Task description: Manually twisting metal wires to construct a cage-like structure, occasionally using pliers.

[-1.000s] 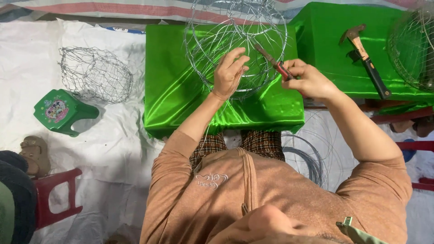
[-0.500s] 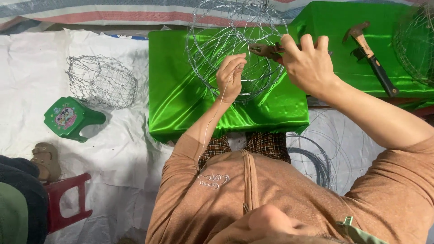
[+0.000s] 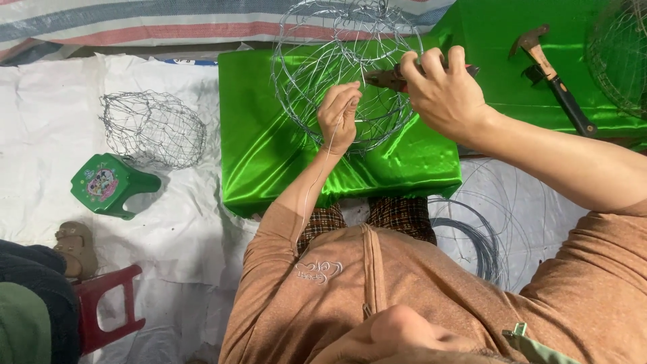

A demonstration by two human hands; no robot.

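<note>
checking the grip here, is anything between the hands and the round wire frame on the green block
Nothing visible. The left hand pinches wire at the wire frame; the right hand holds pliers against it.

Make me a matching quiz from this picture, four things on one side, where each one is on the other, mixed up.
Things:
1. pliers
2. hammer
3. small green stool
4. coil of wire

Places:
A. on the white sheet, beside a finished wire cage
B. gripped in the right hand
C. on the floor by the person's knees
D. lying on green cloth, far right

Pairs: 1-B, 2-D, 3-A, 4-C
</note>
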